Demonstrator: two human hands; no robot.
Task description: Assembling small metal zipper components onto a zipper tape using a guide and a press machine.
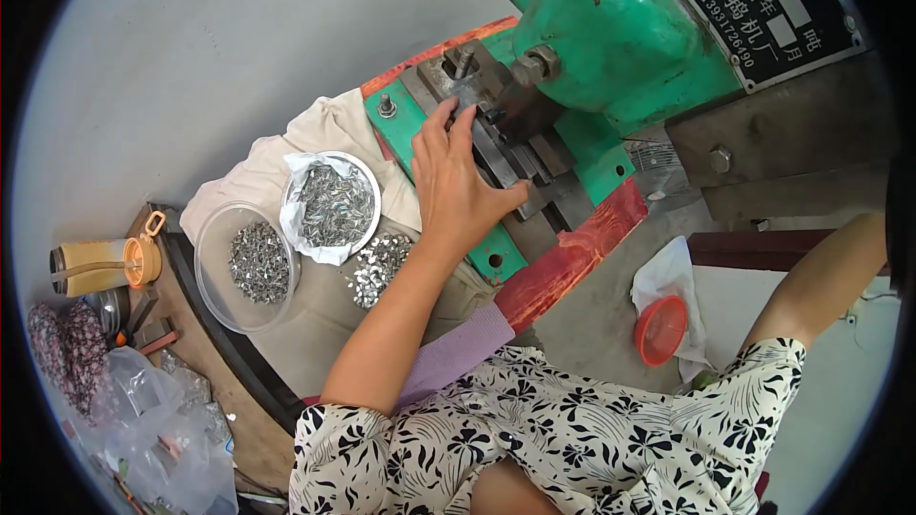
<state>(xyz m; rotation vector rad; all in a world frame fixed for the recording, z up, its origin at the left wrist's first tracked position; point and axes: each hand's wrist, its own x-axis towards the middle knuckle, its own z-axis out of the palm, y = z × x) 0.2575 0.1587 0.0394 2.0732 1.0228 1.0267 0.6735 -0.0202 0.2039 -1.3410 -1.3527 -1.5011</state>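
- green press (611, 48): stands at upper right.
- beige cloth (315, 124): spread left of the press.
- steel die (491, 148): on the press's green base plate (401, 124).
- clear tub (215, 272): on the cloth, small metal pieces (260, 262) inside.
- round bowl (375, 198): just beside the tub, white-lined, holding slender metal pieces (336, 205).
- left hand (453, 181): at the die, thumb and fingers spread apart; contact uncertain.
- right hand: beyond view; state cannot be told.
- metal heap (380, 267): loose, near the left forearm.
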